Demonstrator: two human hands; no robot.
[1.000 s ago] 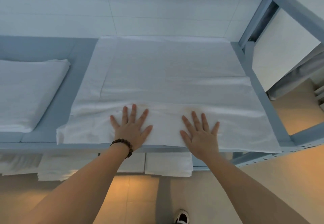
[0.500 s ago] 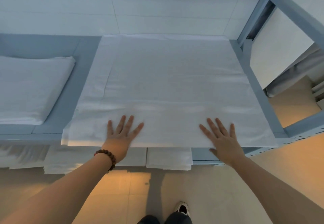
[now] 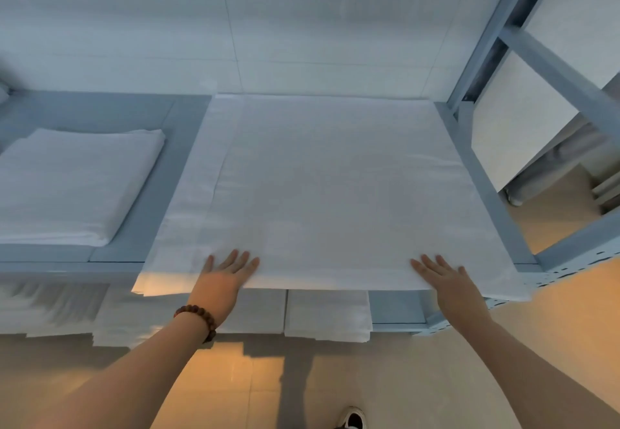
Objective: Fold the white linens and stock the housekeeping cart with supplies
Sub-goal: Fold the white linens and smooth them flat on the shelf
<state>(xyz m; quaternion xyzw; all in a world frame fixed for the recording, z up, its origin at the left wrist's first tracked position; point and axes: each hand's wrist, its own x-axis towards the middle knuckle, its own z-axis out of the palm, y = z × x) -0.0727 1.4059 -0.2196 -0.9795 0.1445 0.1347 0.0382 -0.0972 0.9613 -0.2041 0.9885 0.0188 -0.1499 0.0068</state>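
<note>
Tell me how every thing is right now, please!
white sheet, spread flat on the shelf, near edge overhanging.
left hand, fingers straight, resting on the sheet's near edge.
right hand, fingers straight, resting on the sheet's near edge.
folded linen, folded, lying beside the sheet.
lower stacks, folded, piled underneath.

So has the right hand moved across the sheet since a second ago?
Yes. The right hand slid rightward along the sheet, away from the left hand, toward the right front corner of the shelf frame.
</note>
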